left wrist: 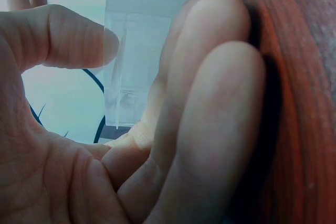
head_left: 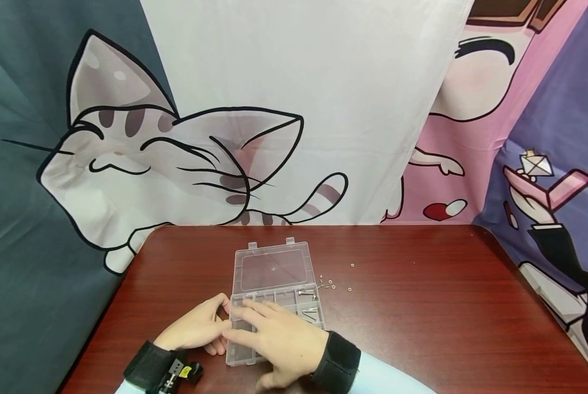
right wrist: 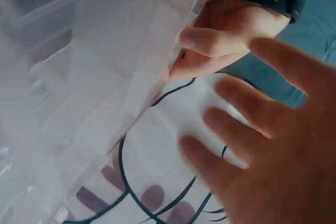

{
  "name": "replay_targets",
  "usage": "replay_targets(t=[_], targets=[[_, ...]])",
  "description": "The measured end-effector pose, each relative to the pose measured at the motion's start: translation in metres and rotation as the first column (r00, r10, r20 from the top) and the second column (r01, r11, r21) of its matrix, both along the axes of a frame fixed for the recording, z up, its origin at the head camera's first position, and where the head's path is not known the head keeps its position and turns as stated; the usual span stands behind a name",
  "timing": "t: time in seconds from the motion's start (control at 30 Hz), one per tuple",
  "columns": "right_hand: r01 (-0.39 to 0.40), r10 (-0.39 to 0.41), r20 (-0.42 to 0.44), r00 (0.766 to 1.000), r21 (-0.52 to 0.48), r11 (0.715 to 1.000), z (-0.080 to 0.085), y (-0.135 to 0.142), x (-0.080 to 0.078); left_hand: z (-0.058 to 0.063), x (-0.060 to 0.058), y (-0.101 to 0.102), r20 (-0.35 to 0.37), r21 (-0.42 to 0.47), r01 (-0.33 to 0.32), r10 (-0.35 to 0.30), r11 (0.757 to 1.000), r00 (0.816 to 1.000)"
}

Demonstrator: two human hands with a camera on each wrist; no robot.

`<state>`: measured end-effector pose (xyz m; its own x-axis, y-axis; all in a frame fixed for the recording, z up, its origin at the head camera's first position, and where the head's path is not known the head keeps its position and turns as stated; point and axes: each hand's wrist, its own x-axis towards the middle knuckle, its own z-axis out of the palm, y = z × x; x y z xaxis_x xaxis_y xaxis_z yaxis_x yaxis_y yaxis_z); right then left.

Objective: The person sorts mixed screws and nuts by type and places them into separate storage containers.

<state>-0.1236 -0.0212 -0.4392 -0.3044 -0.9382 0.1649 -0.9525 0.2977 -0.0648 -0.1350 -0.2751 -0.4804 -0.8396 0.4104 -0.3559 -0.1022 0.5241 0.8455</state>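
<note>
One table (head_left: 446,306) bears the open box (head_left: 274,267), a right hand (head_left: 286,340) spread-fingered over it, a left hand (head_left: 197,325) pinching its left edge: steadying, we judge, the next move calling for level handling of the metal parts (head_left: 310,311).

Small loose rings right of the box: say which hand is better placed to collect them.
Probably the right hand: it is nearer the rings, fingers spread, holding nothing. The left hand holds the left side of the clear box.
</note>
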Motion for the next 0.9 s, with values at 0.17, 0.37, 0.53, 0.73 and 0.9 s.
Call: replay_targets(t=[0.17, 0.37, 0.53, 0.73, 0.9], targets=[[0.012, -0.014, 0.03, 0.999, 0.046, 0.999, -0.002, 0.011, -0.001, 0.0, -0.001, -0.001, 0.0, 0.005, 0.005, -0.005, 1.0, 1.0], [0.054, -0.054, 0.063, 0.997, -0.002, 0.999, -0.005, 0.03, -0.012, -0.001, -0.001, 0.0, -0.005, -0.012, -0.021, 0.021, 1.0, 1.0], [0.126, -0.123, 0.084, 0.989, -0.034, 0.991, -0.006, 0.058, -0.032, -0.002, -0.001, 0.001, -0.001, -0.019, -0.035, 0.035, 0.999, 0.999], [0.218, -0.211, 0.081, 0.974, -0.087, 0.972, -0.011, 0.092, -0.067, -0.003, 0.0, 0.001, 0.0, -0.014, -0.03, 0.03, 0.999, 1.0], [0.279, -0.275, 0.048, 0.96, -0.147, 0.949, -0.017, 0.109, -0.097, -0.002, 0.0, 0.001, -0.003, -0.009, -0.021, 0.021, 1.0, 1.0]])
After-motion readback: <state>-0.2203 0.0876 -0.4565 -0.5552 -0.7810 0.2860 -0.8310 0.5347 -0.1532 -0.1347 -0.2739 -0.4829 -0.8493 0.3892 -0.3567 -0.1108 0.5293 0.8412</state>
